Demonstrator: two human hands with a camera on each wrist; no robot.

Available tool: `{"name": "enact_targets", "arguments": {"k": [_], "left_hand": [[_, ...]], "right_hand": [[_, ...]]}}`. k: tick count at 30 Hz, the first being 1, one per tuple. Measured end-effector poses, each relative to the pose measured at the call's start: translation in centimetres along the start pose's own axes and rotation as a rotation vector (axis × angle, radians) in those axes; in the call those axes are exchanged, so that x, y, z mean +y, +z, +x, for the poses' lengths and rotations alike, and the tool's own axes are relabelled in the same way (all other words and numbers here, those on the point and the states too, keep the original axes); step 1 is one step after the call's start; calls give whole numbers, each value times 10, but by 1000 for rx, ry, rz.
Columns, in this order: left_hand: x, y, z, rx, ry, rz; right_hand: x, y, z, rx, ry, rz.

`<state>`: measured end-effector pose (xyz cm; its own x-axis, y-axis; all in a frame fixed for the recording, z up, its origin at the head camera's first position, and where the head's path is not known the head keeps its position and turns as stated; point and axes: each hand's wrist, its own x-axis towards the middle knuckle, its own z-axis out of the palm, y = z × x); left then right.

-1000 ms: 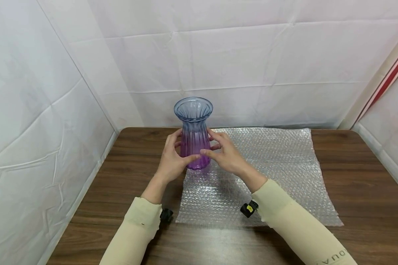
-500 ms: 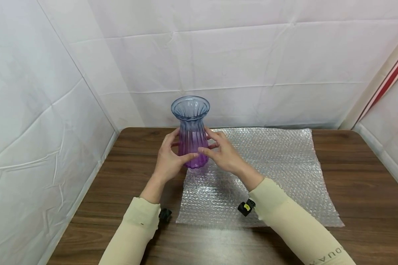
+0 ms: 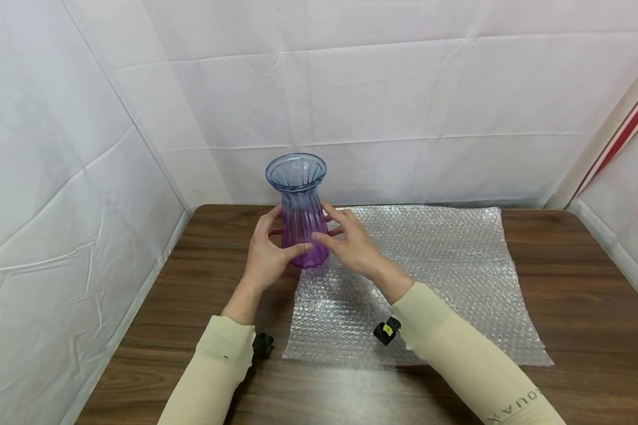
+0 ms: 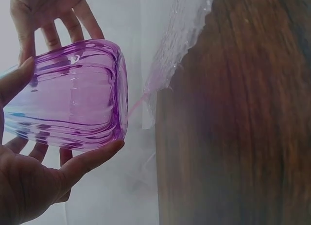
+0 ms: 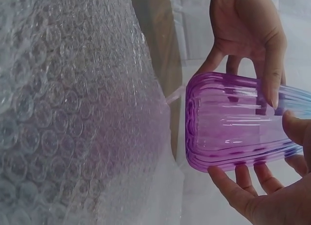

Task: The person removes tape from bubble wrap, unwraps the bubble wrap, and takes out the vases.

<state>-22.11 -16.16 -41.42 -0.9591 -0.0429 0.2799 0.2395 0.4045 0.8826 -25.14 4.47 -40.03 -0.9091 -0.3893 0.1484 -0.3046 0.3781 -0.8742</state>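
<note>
A ribbed glass vase (image 3: 304, 221), blue at its flared rim and purple at its base, is held upright between both hands. My left hand (image 3: 264, 255) grips its left side, thumb across the front and fingers round the back. On the other side my right hand (image 3: 357, 245) grips it, fingertips spread along the glass. In the left wrist view the vase's base (image 4: 119, 94) hangs clear of the table. Under and to the right of it lies a sheet of bubble wrap (image 3: 430, 265), whose bubbles show large in the right wrist view.
The bubble wrap covers the middle and right of a brown wooden table (image 3: 191, 283). White sheeting (image 3: 377, 94) hangs close behind the table and along its left side. A black wrist camera (image 3: 387, 330) sits below the right sleeve, near the wrap.
Both hands have carried the vase a little to the left, toward the wrap's left edge. The hold looks the same, and the bubble wrap stays in place.
</note>
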Motion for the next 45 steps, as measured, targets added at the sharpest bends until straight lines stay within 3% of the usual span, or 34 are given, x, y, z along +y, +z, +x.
{"name": "enact_targets", "arguments": {"k": [19,37,45], "left_hand": [[-11,-11,3,88,-15,-2],[-22,-20,6,117,-43,27],[-25,-23,7,138,-40,26]], "right_hand": [[-5,22,16,18,0,85],[-10,34,28,-32,16,-48],[-12,39,31,-80,32,-23]]}}
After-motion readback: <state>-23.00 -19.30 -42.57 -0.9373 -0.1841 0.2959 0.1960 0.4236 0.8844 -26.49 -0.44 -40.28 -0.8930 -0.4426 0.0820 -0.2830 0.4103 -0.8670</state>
